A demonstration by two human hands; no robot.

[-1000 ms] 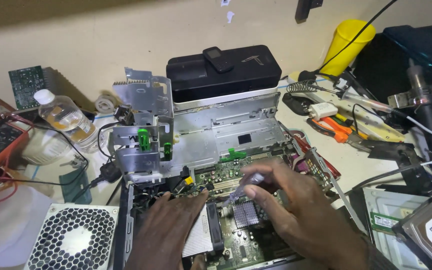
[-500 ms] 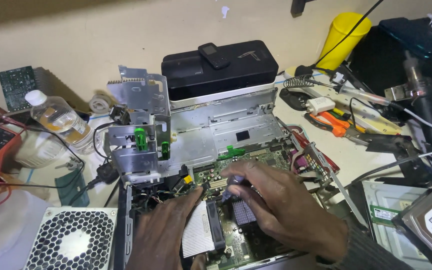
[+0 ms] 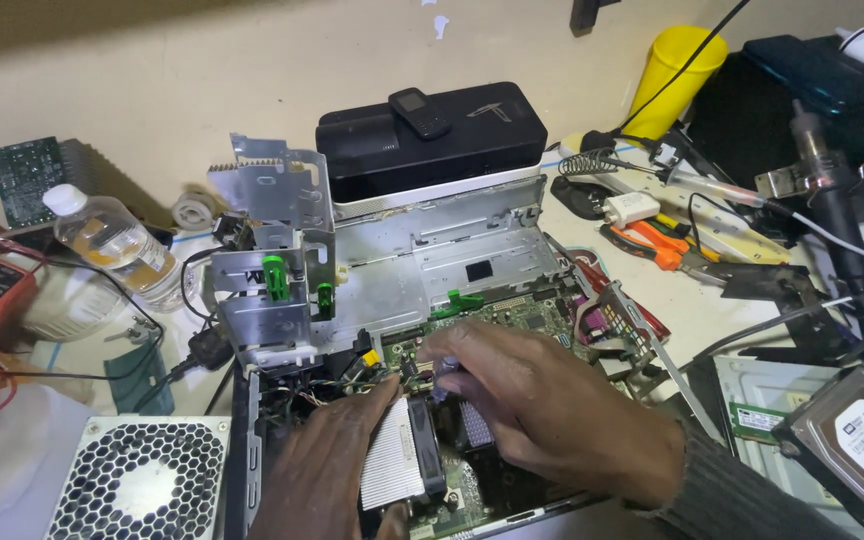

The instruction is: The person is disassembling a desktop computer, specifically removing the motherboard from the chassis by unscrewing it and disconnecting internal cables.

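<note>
Over the last second we have slid our right hand [image 3: 542, 410] leftward across the green motherboard [image 3: 512, 315] until its fingertips pinch a small part beside the finned heatsink [image 3: 397, 465], where our left hand [image 3: 327, 470] rests flat, fingers together.

Printer [image 3: 432, 140] behind the open computer case [image 3: 472, 250]; bottle [image 3: 112, 245] left, hard drive [image 3: 862, 450] right, perhaps on papers.

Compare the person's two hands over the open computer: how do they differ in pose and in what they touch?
The left hand lies flat, fingers extended towards the green board, beside the finned heatsink. The right hand is arched, its fingertips pinching something small and partly hidden above that board. The right wrist shows a grey sleeve; the left shows none. Both work inside the same chassis.
</note>
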